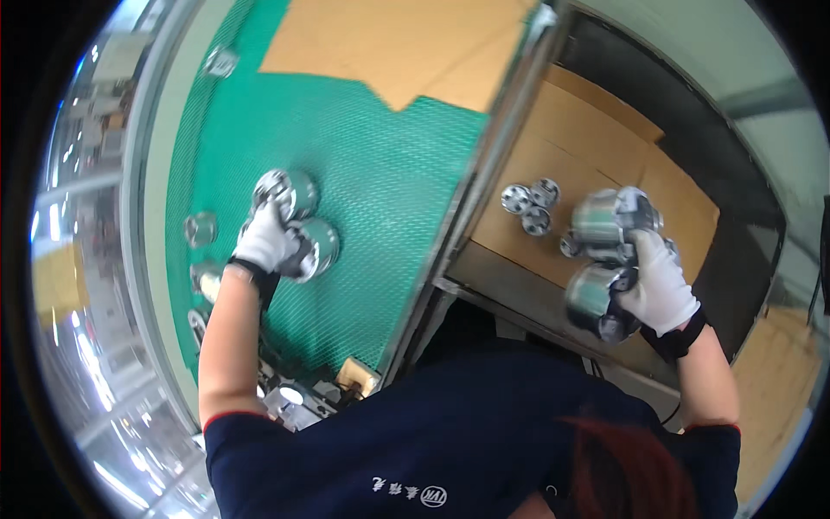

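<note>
My left hand point(264, 240), in a white glove with a dark wristband, is closed on two shiny metal cylindrical parts over the green mat. One metal cylinder point(301, 192) is beyond the fingers and another point(318, 246) is to their right. My right hand point(661, 292), gloved the same way, grips two more metal cylinders above the cardboard-lined bin. Its upper cylinder point(596, 216) and lower cylinder point(592, 298) are blurred by motion. Small round metal pieces with holes point(536, 221) stand on the cardboard to the left of that hand.
Ribbed green matting point(389, 182) covers the left worktop, with a cardboard sheet point(398, 43) at its far end. Several metal parts point(201, 229) line its left edge. A metal rail point(454, 208) divides it from the bin, whose floor has cardboard point(596, 130).
</note>
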Motion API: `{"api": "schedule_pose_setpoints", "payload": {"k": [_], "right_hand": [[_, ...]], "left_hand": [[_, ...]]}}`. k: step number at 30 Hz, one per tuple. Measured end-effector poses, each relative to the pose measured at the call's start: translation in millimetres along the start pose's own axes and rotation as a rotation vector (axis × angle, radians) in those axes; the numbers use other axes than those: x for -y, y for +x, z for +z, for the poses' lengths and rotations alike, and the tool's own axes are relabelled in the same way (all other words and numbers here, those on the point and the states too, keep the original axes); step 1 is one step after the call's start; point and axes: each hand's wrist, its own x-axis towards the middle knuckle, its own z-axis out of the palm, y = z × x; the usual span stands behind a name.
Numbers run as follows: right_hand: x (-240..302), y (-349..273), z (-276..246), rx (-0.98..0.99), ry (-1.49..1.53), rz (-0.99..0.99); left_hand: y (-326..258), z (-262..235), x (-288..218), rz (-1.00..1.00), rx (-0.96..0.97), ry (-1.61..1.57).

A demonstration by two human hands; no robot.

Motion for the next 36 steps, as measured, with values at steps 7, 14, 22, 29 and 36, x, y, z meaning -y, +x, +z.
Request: {"api": "schedule_pose_setpoints", "payload": {"k": [7, 14, 22, 29, 36], "right_hand": [[-257, -130, 43, 0.076, -0.150, 0.637], [-381, -134, 63, 0.023, -0.086, 0.717], [-429, 2, 133, -0.033, -0.037, 0.738], [-460, 108, 228, 0.027, 0.056, 0.800], [-493, 171, 287, -0.015, -0.016, 0.849]], "left_hand": [[-130, -68, -159, 0.454, 0.103, -0.386], [-86, -65, -392, 1.098, 0.415, -0.264], [84, 131, -645, 0.970, -0.052, 0.086], [194, 257, -710, 0.889, -0.028, 0.419], [243, 305, -718, 0.861, 0.081, 0.482]]}}
